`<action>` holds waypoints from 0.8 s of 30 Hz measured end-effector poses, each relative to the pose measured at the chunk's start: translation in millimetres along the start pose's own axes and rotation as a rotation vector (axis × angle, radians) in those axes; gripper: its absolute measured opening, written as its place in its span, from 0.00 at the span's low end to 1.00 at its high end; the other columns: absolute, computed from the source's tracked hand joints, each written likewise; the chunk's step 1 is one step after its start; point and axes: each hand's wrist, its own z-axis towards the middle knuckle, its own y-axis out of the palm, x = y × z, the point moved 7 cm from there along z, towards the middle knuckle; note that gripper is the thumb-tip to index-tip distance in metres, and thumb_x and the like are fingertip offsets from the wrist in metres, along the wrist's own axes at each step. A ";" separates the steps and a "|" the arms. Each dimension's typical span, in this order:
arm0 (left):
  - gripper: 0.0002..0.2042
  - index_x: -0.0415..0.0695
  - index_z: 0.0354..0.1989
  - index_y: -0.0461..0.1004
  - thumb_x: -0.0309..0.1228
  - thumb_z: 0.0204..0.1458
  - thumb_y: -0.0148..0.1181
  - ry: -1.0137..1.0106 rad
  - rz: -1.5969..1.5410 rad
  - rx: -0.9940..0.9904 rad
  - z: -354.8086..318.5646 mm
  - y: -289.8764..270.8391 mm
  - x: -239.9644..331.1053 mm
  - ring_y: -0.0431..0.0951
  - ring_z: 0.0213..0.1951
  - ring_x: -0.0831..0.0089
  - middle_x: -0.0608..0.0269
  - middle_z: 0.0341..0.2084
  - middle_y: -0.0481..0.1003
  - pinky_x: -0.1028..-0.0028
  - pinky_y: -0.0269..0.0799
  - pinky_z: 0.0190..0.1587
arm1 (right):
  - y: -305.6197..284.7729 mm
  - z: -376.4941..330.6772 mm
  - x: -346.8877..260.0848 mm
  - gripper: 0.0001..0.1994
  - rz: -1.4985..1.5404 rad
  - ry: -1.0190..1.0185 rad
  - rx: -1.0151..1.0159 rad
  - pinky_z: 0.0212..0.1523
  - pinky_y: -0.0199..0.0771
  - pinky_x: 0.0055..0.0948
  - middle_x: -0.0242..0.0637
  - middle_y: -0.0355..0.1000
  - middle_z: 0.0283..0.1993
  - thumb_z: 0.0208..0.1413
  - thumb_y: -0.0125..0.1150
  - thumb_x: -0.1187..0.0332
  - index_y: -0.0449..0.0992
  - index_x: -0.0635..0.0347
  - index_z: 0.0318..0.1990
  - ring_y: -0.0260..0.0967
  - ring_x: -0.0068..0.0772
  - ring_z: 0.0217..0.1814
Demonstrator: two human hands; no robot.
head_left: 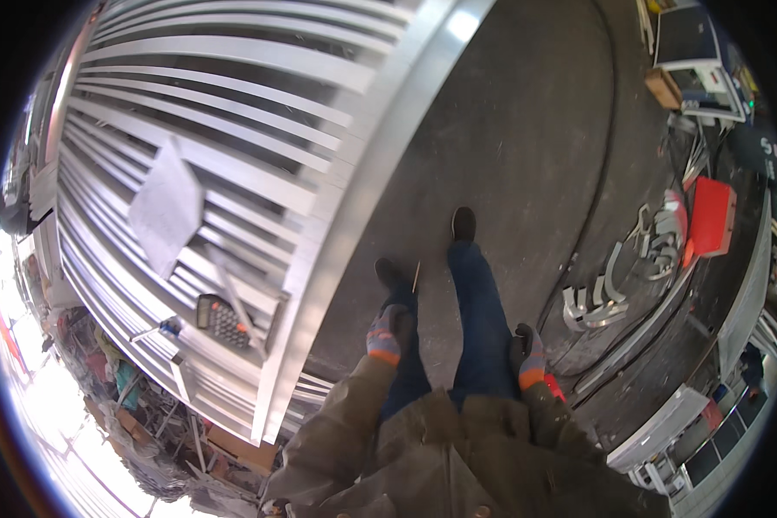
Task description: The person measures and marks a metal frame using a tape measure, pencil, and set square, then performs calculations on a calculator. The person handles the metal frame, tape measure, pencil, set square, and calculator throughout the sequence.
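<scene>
Head view, nearest the wearer: the gloved left hand (390,330) hangs before the left leg, between it and the metal frame; its fingers look loosely bent and I see nothing in its grasp, though how far open it is I cannot tell. The gloved right hand (527,352) hangs beside the right leg, fingers seemingly part-curled; its palm side is hidden, so I cannot tell whether it holds anything. A small red object (554,387) shows just beside that wrist, partly covered.

To the left of the legs stands the slatted metal frame (380,155), the thing nearest the left hand. It should be stiff, awkwardly large and probably heavy as a whole, with smooth, slippery bars; the broad outer rail looks the soundest place to take hold, gloves on. On its slats lie a black calculator (222,321), rigid and light, best gripped by its sides, and a white sheet (168,207), likely thin and flimsy, best lifted by an edge.

Farther off to the right, curved metal pieces (611,274) lie on the dark floor, with a red box (712,217) beyond them and a black cable (614,95) running lengthwise.
</scene>
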 end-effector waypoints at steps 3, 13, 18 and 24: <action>0.16 0.50 0.59 0.76 0.31 0.64 0.51 -0.163 0.262 -0.254 44.1 119.4 -80.2 0.76 0.61 0.54 0.54 0.57 0.78 0.60 0.72 0.62 | 18.8 1.8 5.4 0.17 -0.254 -0.177 0.002 0.57 0.74 0.37 0.48 0.77 0.51 0.64 0.60 0.73 0.76 0.62 0.59 0.75 0.44 0.54; 0.11 0.50 0.52 0.77 0.35 0.64 0.57 -0.260 0.963 -0.014 203.3 312.5 -230.6 0.80 0.55 0.56 0.53 0.50 0.79 0.62 0.79 0.48 | 8.2 69.9 99.5 0.24 -0.423 -0.123 -0.017 0.69 0.66 0.51 0.59 0.70 0.65 0.65 0.57 0.63 0.72 0.68 0.64 0.66 0.62 0.68; 0.16 0.48 0.58 0.76 0.35 0.66 0.50 -0.257 1.118 -0.437 259.0 329.9 -281.8 0.82 0.53 0.56 0.52 0.53 0.79 0.66 0.79 0.50 | 8.5 72.1 119.2 0.26 -0.481 -0.294 -0.046 0.70 0.62 0.56 0.59 0.68 0.66 0.65 0.56 0.60 0.69 0.68 0.65 0.64 0.66 0.68; 0.15 0.45 0.55 0.76 0.29 0.62 0.51 -0.063 0.999 -0.442 243.1 315.9 -236.7 0.85 0.47 0.55 0.53 0.42 0.83 0.60 0.80 0.46 | 12.2 68.3 119.2 0.28 -0.495 -0.313 -0.090 0.70 0.61 0.58 0.59 0.67 0.67 0.64 0.57 0.59 0.68 0.67 0.67 0.63 0.67 0.69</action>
